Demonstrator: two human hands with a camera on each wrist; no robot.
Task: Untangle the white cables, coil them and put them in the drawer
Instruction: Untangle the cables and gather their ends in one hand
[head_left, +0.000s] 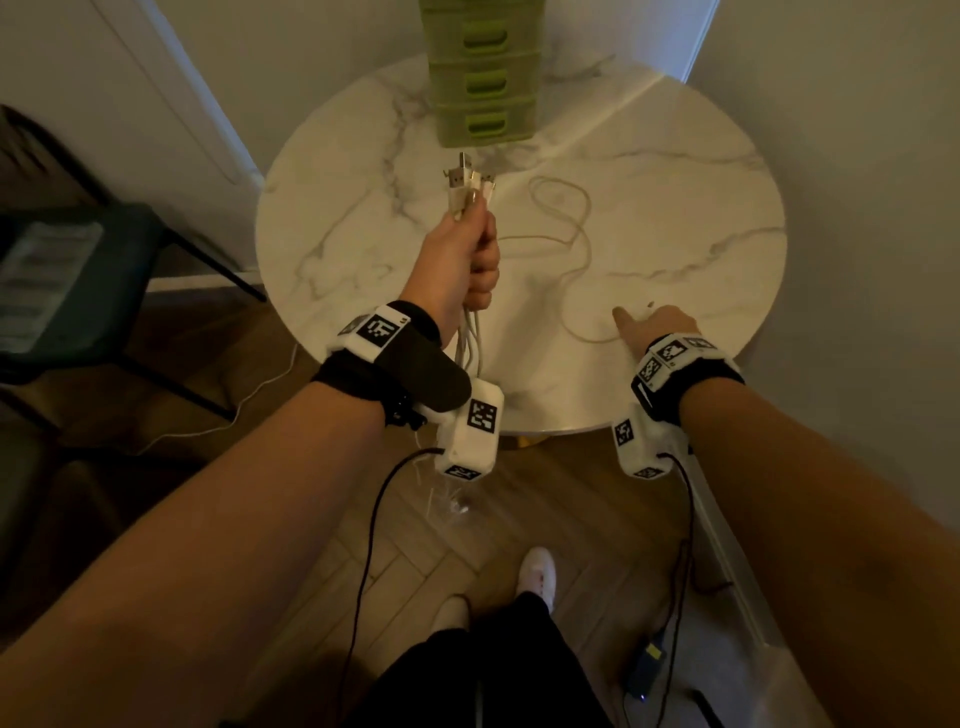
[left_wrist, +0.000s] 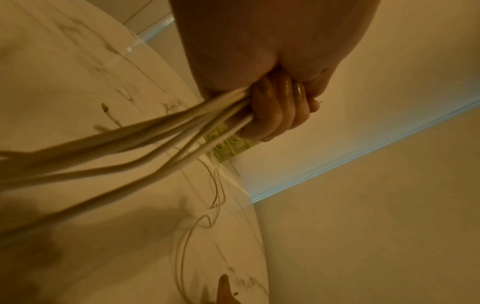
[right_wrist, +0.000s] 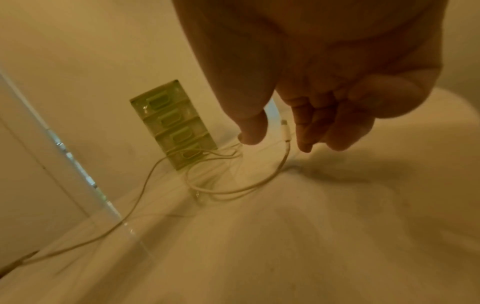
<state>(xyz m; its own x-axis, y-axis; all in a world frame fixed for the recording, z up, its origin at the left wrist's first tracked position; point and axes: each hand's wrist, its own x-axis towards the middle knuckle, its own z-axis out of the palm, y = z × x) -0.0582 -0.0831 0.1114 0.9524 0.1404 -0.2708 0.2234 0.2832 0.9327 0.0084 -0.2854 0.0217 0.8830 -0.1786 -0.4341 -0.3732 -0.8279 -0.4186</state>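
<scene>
My left hand (head_left: 467, 254) grips a bundle of white cables (head_left: 470, 332) above the left part of the round marble table (head_left: 675, 182). Their USB plugs (head_left: 467, 184) stick up out of the fist, and the strands hang down past the table's front edge. In the left wrist view the fingers (left_wrist: 272, 107) curl round several strands (left_wrist: 155, 131). One loose white cable (head_left: 576, 244) snakes across the tabletop. My right hand (head_left: 654, 325) hovers over its near end, fingers relaxed, and the connector (right_wrist: 284, 131) lies between thumb and fingers, not pinched. The green drawer unit (head_left: 485, 78) stands at the back, its drawers closed.
A dark chair (head_left: 78, 280) stands left of the table, with a thin white wire (head_left: 249, 405) on the wooden floor beside it. Black leads hang from both wrist cameras to a small box (head_left: 647, 670) on the floor. Walls close in behind and to the right.
</scene>
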